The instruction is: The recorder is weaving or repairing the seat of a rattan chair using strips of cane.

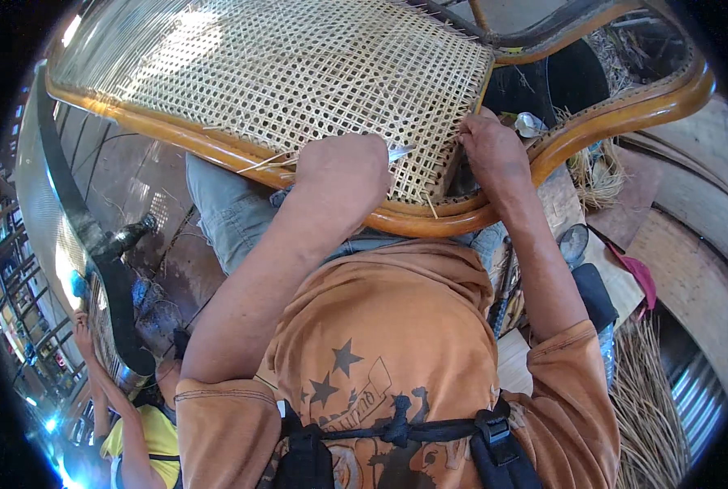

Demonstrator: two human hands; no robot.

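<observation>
Two bare hands at work, head view. Left hand (343, 167) is a closed fist over the near edge of a pale, open-weave cane panel (339, 81); a silvery, narrow metal tool (400, 152) juts from its far side, pointing right, so I judge the fist holds it, though the handle is hidden. Right hand (496, 153) sits at the panel's right end, fingers curled in close to the edge; what they pinch, if anything, cannot be told. Panel lies across the upper middle, over the lap, inside a glossy, curved brown wooden frame (429, 222). Loose pale strand ends (262, 163) stick out past the near rail, left of the fist. Judgement on handling: work the tip flat and shallow, lifting crossing strands without splitting them; ease each cane through straight and untwisted, with even tension, so the holes stay regular up to the corner. Right fingers best kept out of the tip's line, frame steady against the thighs. About the work: dry, tan tangle of strands (598, 181) beyond the right forearm, long brown bundle of strands (645, 391) at lower right. Co-worker in a yellow top (148, 436) at lower left, well apart.
</observation>
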